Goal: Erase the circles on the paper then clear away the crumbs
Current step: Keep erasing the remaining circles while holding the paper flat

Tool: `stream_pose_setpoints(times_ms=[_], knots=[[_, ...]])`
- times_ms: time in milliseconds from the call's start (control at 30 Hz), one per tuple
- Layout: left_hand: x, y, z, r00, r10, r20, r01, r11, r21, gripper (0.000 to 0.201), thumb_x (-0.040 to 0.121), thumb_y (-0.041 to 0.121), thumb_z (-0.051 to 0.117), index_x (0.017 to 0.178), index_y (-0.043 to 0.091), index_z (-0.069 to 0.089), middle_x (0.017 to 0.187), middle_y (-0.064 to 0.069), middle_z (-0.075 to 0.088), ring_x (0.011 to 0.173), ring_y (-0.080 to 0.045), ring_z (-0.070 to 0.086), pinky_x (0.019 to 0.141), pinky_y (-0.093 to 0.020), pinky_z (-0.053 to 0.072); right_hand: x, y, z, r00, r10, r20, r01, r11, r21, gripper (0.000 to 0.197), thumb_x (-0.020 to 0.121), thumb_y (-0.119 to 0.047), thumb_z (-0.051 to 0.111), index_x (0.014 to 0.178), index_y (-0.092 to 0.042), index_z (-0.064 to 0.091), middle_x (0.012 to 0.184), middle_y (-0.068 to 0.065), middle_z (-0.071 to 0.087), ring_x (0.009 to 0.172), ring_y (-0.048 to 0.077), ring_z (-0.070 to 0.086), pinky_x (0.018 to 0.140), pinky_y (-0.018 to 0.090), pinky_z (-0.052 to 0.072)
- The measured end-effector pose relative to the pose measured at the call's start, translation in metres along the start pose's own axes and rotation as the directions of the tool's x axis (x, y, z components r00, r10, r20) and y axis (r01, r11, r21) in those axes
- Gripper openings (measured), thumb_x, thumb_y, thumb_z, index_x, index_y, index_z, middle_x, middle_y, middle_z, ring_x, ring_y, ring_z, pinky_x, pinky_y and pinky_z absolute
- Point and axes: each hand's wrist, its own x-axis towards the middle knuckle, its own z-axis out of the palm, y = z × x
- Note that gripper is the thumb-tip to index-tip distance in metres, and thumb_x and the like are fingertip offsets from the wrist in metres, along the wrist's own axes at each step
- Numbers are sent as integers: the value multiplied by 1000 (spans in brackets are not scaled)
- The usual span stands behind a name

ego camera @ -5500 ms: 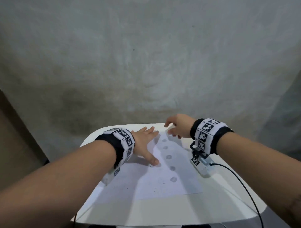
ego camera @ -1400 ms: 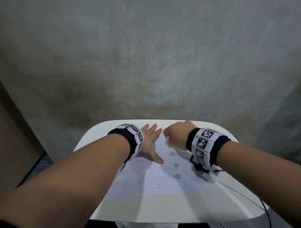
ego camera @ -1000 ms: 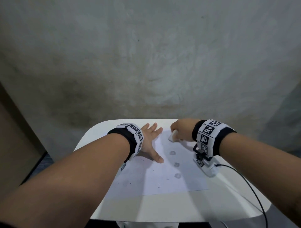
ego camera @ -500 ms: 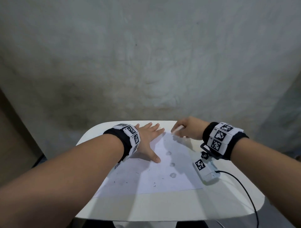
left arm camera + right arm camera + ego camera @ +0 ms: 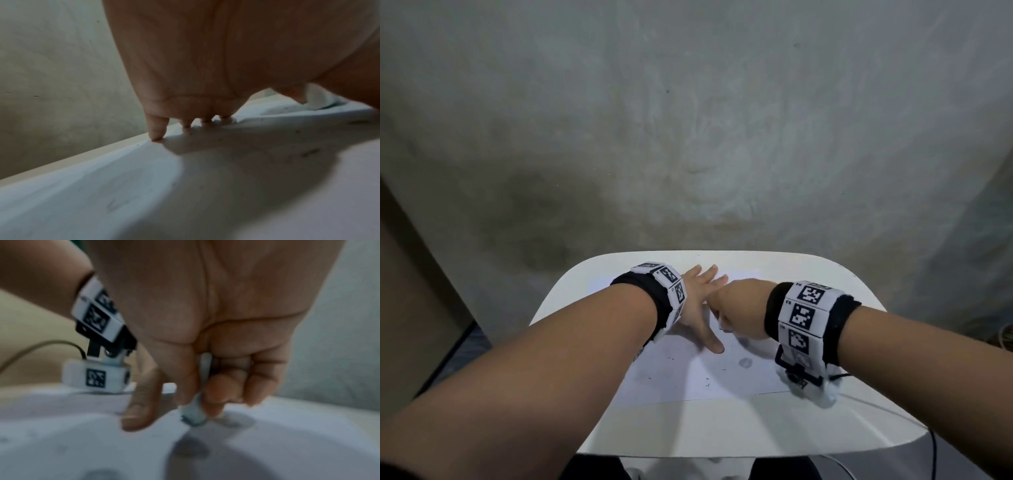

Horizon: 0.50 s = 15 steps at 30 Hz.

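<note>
A white sheet of paper lies on the white table. My left hand lies flat on the paper's upper left with fingers spread, and its fingertips press down near the far edge. My right hand grips a white eraser right beside the left thumb. The eraser has its tip on the paper beside a grey smudge. One pencil circle shows below my right hand; the same circle lies just before the eraser. Dark crumbs dot the sheet.
The table's far edge runs close behind the hands, against a grey wall. A black cable trails from my right wrist over the table's right front corner. Bare table top lies in front of the sheet.
My right hand has moved the eraser from the paper's far right part inward and nearer, beside the left thumb. Three circles showed before; one shows now. The left hand has stayed flat.
</note>
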Motion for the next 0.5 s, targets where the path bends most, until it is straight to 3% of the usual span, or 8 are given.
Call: stream_pose_setpoints(times_ms=[33,100,167,233,300,400,467,500], knots=[[0,0,-1,1000,0,7,0,1000,7,129,64,71,72,153,32,-14,159,5,-24,147,-23,-20,116,-55,1,-3,1,-3,1000,-8,6,8,1000,-24,22,96,-17,52,118,-17,55,122,10,60,94,20,50,75,27,29],[0,0,-2,1000,2,31,-3,999,34,130,64,73,69,152,30,-17,159,3,-26,147,-24,-20,116,-56,3,2,11,-7,996,87,-1,-87,996,-13,28,97,-17,50,123,-10,55,108,8,60,88,19,47,75,28,33],[1,-1,-1,1000,6,28,-7,999,38,132,63,75,69,151,32,-19,159,3,-26,147,-25,-20,115,-58,3,3,9,-8,990,137,11,-137,990,-25,33,97,-18,49,129,-9,52,115,6,61,97,23,55,82,31,40],[1,0,0,1000,0,14,0,1000,19,130,64,72,71,152,33,-16,159,3,-25,147,-24,-20,115,-58,2,1,3,-4,997,75,10,-76,997,4,34,96,-17,51,129,-10,52,123,7,60,109,27,57,86,33,41],[0,0,-1,1000,-2,12,2,1000,19,129,65,70,72,152,32,-15,159,4,-24,147,-23,-20,116,-57,2,-3,5,-4,1000,21,-11,-21,999,48,30,95,-16,52,124,-10,56,117,7,63,99,27,58,78,31,40],[-1,0,0,1000,4,26,-5,1000,28,131,65,73,69,151,30,-20,159,4,-26,147,-23,-21,116,-56,2,3,12,-10,988,151,36,-150,989,-16,31,96,-21,50,123,-9,56,108,3,61,94,24,54,85,33,43],[-1,0,0,1000,2,22,-2,1000,19,130,65,72,70,151,32,-19,159,4,-26,147,-23,-21,116,-56,2,2,3,-10,986,147,79,-141,988,-69,37,96,-21,51,132,-11,51,121,5,59,109,26,55,92,35,41],[0,0,0,1000,-4,24,3,1000,16,130,64,71,71,152,33,-17,159,4,-26,147,-23,-21,116,-57,1,1,-1,-8,991,104,80,-99,993,-66,38,96,-20,52,133,-11,50,128,7,57,113,27,55,88,34,39]])
